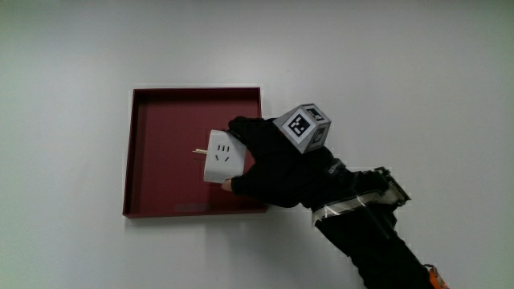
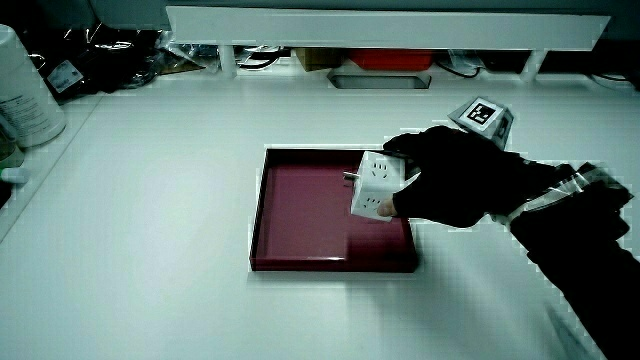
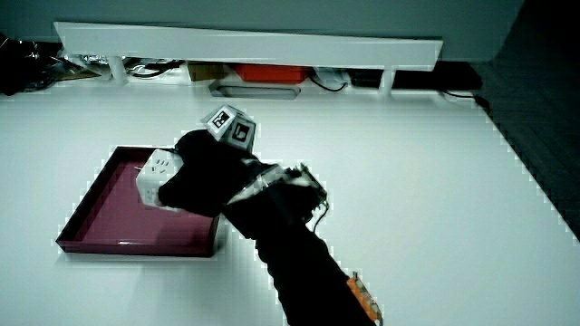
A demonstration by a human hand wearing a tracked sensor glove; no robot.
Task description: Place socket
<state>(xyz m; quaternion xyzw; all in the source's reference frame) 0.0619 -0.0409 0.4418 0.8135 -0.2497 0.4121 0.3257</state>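
A white cube-shaped socket [image 1: 222, 158] with plug holes on its faces is held over the dark red square tray [image 1: 165, 136]. The gloved hand [image 1: 269, 160] is shut on the socket and reaches in over the tray's edge. Both side views show the socket [image 2: 376, 186] [image 3: 156, 176] lifted a little above the tray floor [image 2: 300, 205] [image 3: 113, 204], tilted. A patterned cube [image 1: 305, 126] sits on the back of the hand. The fingers cover one side of the socket.
A low white partition [image 2: 390, 25] runs along the table's edge farthest from the person, with cables and a red item under it. A white container [image 2: 25, 90] stands near the table's edge in a side view.
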